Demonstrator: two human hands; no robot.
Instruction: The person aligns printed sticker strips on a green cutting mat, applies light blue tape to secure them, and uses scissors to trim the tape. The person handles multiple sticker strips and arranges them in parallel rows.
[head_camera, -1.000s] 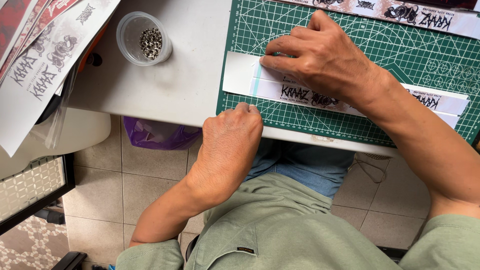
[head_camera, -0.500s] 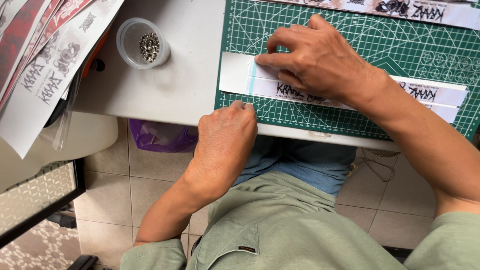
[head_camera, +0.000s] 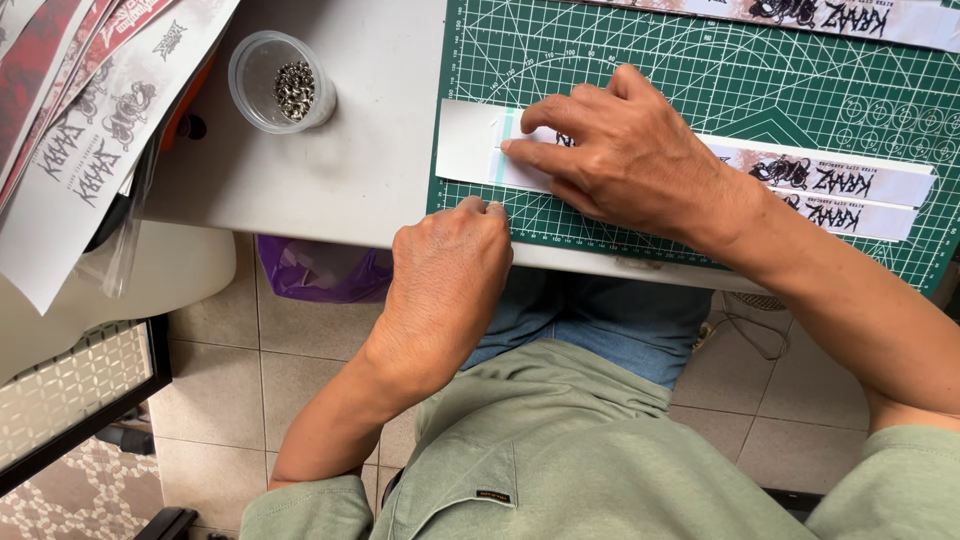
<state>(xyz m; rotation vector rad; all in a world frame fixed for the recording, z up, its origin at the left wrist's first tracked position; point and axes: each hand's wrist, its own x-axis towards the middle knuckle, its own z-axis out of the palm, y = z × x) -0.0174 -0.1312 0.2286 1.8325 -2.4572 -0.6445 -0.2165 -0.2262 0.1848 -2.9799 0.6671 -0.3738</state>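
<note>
Head view looked straight down on a green cutting mat (head_camera: 700, 80) at the near edge of a pale table (head_camera: 350, 170), and everything else is placed from that mat. The right hand (head_camera: 620, 150) lay flat on the mat's near left part, fingers spread and pressing down on a long printed paper strip (head_camera: 850, 185); it gripped nothing, only held the strip flat. The strip ran along the mat from its right side to past its left edge, where the blank white end stuck out onto the table. The left hand (head_camera: 445, 270) sat at the mat's near left corner, curled into a loose fist with its fingertips at the table edge just beside the strip's end; whether it held anything could not be told. Another printed strip (head_camera: 800, 15) lay along the far edge of the mat. Left of the mat stood a clear plastic cup (head_camera: 280, 80) with small metal pieces inside, and farther left a stack of printed sheets (head_camera: 90, 130) overhung the table.
</note>
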